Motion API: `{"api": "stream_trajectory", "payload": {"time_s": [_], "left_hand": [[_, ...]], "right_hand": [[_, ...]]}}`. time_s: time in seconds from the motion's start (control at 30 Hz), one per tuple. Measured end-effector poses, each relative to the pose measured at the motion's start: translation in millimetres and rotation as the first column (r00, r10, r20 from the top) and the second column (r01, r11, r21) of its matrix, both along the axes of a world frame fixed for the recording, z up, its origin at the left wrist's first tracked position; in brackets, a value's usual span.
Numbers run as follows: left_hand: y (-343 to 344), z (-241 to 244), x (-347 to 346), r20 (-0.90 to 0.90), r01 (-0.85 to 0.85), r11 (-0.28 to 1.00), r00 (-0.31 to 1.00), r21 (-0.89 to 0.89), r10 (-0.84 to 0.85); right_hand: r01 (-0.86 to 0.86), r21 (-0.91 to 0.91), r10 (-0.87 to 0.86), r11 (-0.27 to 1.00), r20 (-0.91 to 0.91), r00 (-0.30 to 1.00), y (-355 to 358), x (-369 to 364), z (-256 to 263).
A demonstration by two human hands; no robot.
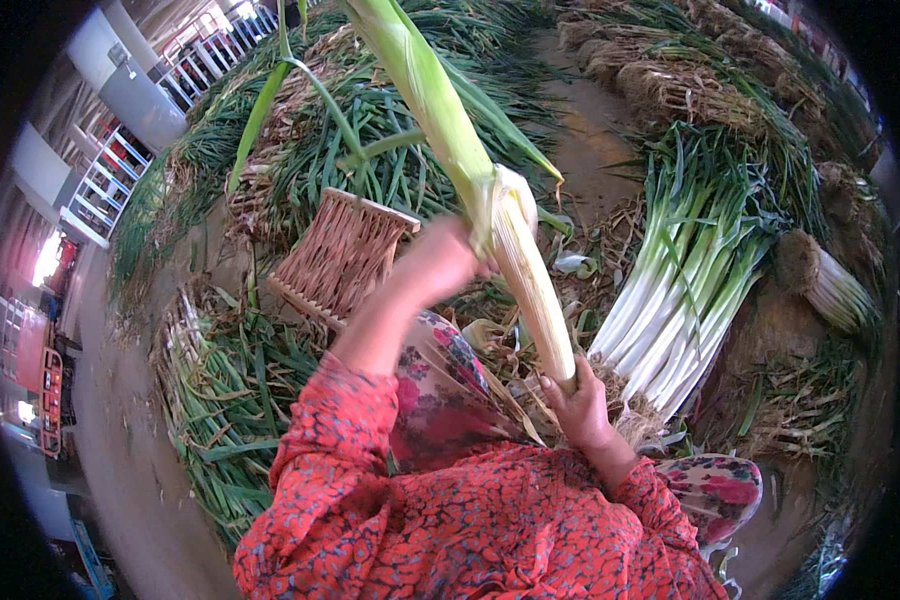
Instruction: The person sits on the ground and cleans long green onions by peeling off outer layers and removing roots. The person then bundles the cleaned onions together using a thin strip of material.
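A single large green onion (534,289) slants up in front of my body, its pale stalk low and its green leaves rising past the top edge. Around the lower end of the stalk, my right hand (586,406) is closed. My left hand (454,251), blurred, grips a loosened outer leaf layer (484,206) partway up. That layer is split from the stalk and bunched around it. To the right lies a pile of clean white-stemmed green onions (671,300), roots toward me. Peeled leaf scraps (495,337) lie beneath the stalk.
A small woven stool (345,259) stands left of my left forearm. Unpeeled green onions (232,412) are heaped at left, with more piles (390,142) ahead. A root-ended bundle (825,281) lies far right. White railings (109,184) and a cart (37,367) stand beyond the left floor.
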State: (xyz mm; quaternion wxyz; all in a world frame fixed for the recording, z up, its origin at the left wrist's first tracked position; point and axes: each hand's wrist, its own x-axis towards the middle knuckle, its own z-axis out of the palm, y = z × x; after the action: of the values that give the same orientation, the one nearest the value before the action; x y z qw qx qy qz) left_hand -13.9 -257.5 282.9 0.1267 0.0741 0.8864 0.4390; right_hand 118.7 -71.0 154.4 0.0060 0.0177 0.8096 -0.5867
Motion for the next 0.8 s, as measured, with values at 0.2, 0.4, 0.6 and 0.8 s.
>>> {"api": "stream_trajectory", "payload": {"time_s": [0.2, 0.4, 0.6, 0.8], "left_hand": [[57, -127, 94, 0.358, 0.676, 0.578, 0.734, -0.457, -0.577], [42, -175, 108, 0.330, 0.803, 0.509, 0.593, -0.310, -0.735], [4, -105, 19, -0.221, 0.103, 0.848, 0.975, 0.519, 0.017], [9, -29, -28, -0.301, 0.031, 0.658, 0.904, 0.753, 0.303]], "right_hand": [[-0.012, 0.095, 0.041, 0.995, -0.310, 0.950, 3, -10, 6], [-0.025, 0.047, 0.032, 0.999, -0.169, 0.985, 9, -8, 12], [0.003, 0.188, 0.015, 0.982, -0.095, 0.995, -7, -5, 25], [0.052, 0.317, -0.002, 0.947, -0.157, 0.988, -11, 2, -2]]}}
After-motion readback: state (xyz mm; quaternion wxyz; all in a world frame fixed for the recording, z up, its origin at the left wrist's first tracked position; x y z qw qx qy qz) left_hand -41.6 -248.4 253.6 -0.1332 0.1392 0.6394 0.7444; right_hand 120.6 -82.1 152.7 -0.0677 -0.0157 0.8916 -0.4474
